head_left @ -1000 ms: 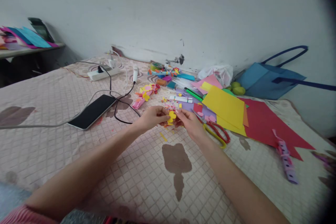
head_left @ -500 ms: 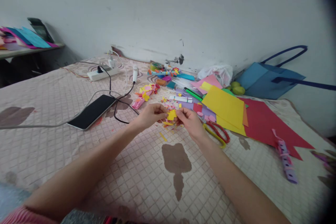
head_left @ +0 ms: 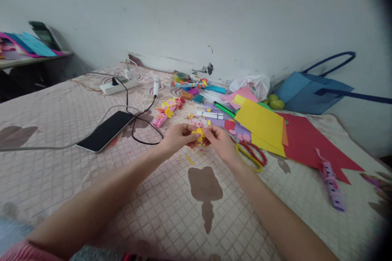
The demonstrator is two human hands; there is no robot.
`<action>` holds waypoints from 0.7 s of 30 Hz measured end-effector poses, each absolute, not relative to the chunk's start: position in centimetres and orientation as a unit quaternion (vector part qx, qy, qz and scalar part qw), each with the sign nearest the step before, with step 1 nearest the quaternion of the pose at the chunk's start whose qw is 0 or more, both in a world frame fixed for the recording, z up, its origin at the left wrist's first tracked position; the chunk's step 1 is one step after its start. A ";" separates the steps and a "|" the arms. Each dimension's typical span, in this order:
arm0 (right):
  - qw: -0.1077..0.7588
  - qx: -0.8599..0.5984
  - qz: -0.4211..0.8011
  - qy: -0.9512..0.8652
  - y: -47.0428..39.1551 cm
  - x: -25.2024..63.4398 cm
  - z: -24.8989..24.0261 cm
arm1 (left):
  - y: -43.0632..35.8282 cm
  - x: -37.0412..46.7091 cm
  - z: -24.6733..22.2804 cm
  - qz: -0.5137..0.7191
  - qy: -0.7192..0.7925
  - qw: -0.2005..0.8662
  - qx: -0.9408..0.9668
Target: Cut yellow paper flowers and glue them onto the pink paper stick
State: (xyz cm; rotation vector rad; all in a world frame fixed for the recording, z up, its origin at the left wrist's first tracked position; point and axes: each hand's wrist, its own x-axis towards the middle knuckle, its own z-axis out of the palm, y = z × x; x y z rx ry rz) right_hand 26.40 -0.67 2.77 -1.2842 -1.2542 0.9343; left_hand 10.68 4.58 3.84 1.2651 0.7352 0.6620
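Observation:
Between my two hands is a small yellow paper piece (head_left: 199, 133) with a rounded, petal-like outline. My left hand (head_left: 178, 136) pinches its left side between thumb and fingers. On the other side, my right hand (head_left: 219, 138) pinches its right edge. Small coloured scraps (head_left: 197, 123) lie just behind the fingers. Scissors with red and yellow handles (head_left: 252, 155) rest beside my right wrist. Behind my left hand lies a pink roll decorated with yellow flowers (head_left: 168, 111).
Yellow sheets (head_left: 260, 124) overlap a red sheet (head_left: 309, 142) at the right. A black-screened phone (head_left: 105, 131), cables and a power strip (head_left: 119, 86) lie left. A blue bag (head_left: 315, 91) stands at the back right, and a purple roll (head_left: 332, 185) lies nearer.
The yellow piece has turned between my fingers and now shows a petal-like outline. My left fingers have shifted slightly around it. The whole view has moved a little.

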 end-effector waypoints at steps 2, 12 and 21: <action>0.535 -0.514 0.433 -0.512 -0.7 26.3 2.8 | 4.8 10.7 3.6 0.325 0.319 0.710 0.537; 0.594 -0.500 0.446 -0.445 -0.9 25.0 2.9 | 5.4 10.5 3.1 0.358 0.285 0.747 0.482; 0.597 -0.496 0.454 -0.438 -1.0 24.6 2.9 | 5.2 10.6 3.2 0.358 0.274 0.766 0.459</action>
